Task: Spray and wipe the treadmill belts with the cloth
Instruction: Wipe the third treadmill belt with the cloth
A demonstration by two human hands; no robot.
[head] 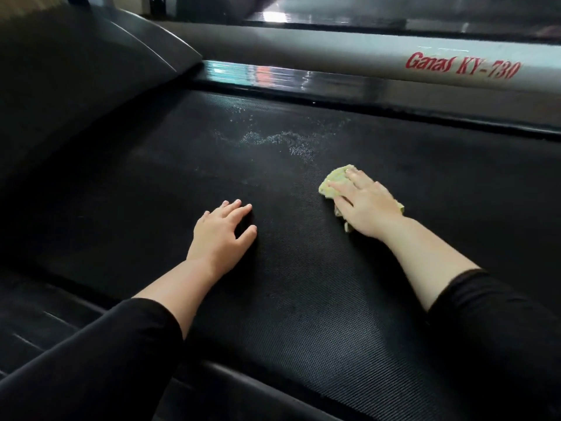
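Note:
The black textured treadmill belt [303, 284] fills most of the view. A patch of white spray droplets [273, 139] lies on it toward the far side. My right hand [364, 205] presses flat on a crumpled yellow-green cloth [332, 183], just below and right of the droplets. The cloth sticks out past my fingertips and under my wrist. My left hand [223, 235] rests flat on the bare belt to the left of the cloth, fingers spread, holding nothing. No spray bottle is in view.
A grey side rail [364, 53] with red "Ganas KY-730" lettering runs along the far edge of the belt. The black motor cover [76, 71] rises at the upper left. A black near-side rail [45, 317] borders the belt at lower left.

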